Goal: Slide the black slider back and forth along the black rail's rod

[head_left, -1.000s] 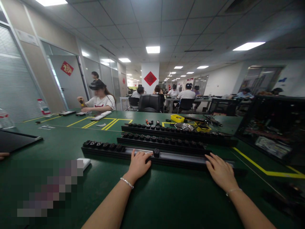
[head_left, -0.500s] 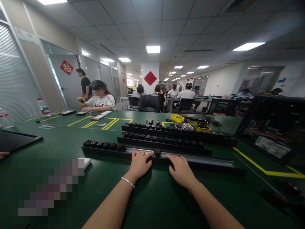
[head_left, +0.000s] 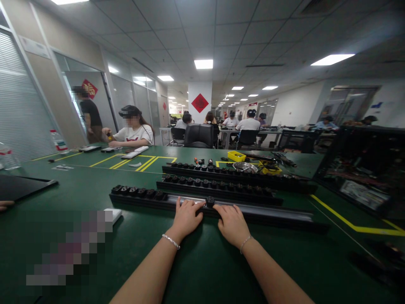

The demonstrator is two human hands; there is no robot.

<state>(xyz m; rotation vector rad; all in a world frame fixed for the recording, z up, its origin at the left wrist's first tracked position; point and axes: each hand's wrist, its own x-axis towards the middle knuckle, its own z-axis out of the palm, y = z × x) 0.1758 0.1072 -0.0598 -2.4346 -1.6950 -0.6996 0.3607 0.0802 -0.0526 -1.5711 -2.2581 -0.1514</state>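
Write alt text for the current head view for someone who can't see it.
A person's left hand and right hand flank a lone black block on the nearest long black rail, both close to it; whether they touch is unclear. More black blocks line that rail's left end. Two similar rails lie behind on the green table.

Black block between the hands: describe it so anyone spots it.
On the green table, find the nearest long black rail. Between the left hand and right hand sits one black block. It stands alone, apart from the row of blocks at the rail's left end.
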